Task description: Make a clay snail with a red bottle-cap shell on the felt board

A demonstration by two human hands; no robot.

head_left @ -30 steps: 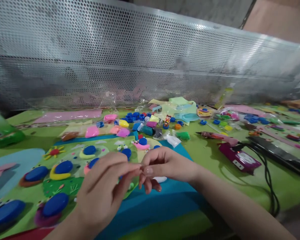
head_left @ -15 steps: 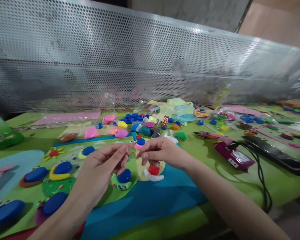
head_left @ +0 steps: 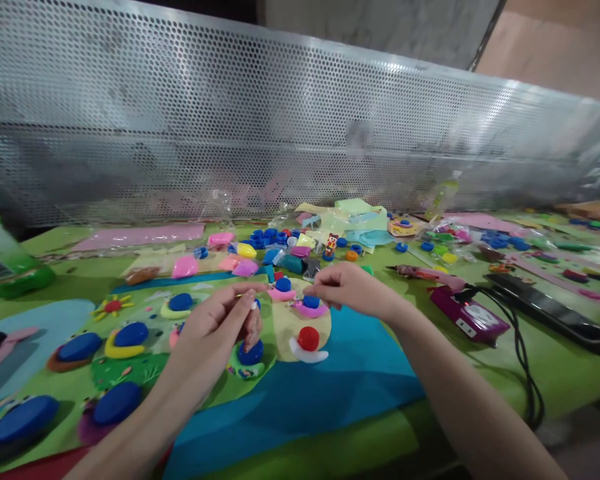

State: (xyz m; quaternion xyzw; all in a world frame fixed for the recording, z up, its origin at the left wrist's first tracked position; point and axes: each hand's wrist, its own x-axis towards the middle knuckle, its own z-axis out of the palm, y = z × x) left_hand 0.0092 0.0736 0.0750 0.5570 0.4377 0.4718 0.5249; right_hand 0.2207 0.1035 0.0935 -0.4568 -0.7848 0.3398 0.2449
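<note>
My left hand (head_left: 225,323) is over the green part of the sheet, thumb and forefinger pinched together. A tiny white bit, seemingly clay (head_left: 255,305), shows at its thumb tip. My right hand (head_left: 353,290) is closed in a pinch, its fingertips beside a snail-like figure with a blue cap and pink clay (head_left: 312,310). Whatever those fingertips hold is too small or hidden to see. Below lies a figure with a red cap (head_left: 309,339) and white clay (head_left: 313,355). Near my left fingers, a blue-capped figure with speckled green clay (head_left: 247,371) is partly covered.
More blue-capped clay figures (head_left: 130,335) lie on the left. Colourful clay packets (head_left: 245,268) and bottle caps are scattered behind. To the right are a purple device (head_left: 467,317) with black cables and a dark phone-like slab (head_left: 550,310). A perforated metal panel (head_left: 280,133) stands behind.
My hands have moved apart; the right one has shifted up and right, uncovering the pink-and-blue figure. The white bit at my left thumb now shows.
</note>
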